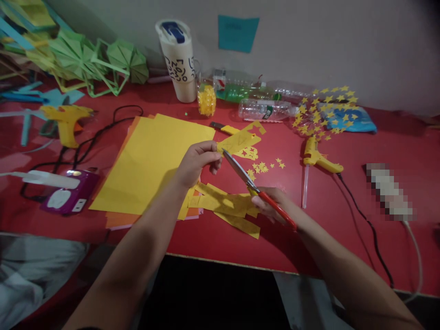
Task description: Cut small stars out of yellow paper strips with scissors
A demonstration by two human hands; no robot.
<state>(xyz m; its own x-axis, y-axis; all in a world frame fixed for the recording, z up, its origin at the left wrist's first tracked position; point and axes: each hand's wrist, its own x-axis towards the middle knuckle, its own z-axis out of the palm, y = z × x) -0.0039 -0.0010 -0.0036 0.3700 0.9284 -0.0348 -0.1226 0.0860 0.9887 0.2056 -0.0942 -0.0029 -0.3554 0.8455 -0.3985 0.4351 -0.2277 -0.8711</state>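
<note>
My left hand (197, 161) pinches a strip of yellow paper (239, 141) and holds it above the red table (337, 215). My right hand (273, 205) grips red-handled scissors (256, 188), whose blades point up-left and meet the strip's lower edge. Small cut-out yellow stars (263, 166) lie on the table just beyond the blades. Yellow paper scraps (227, 206) lie under both hands. A stack of yellow and orange sheets (151, 160) lies to the left of my left hand.
A yellow glue gun (318, 158) with a black cord lies right of the scissors, another glue gun (67, 121) at far left. A white tumbler (178, 59), plastic bottles (264, 110), a star ornament (326, 107), green paper shapes (89, 62) and a purple device (68, 195) stand around.
</note>
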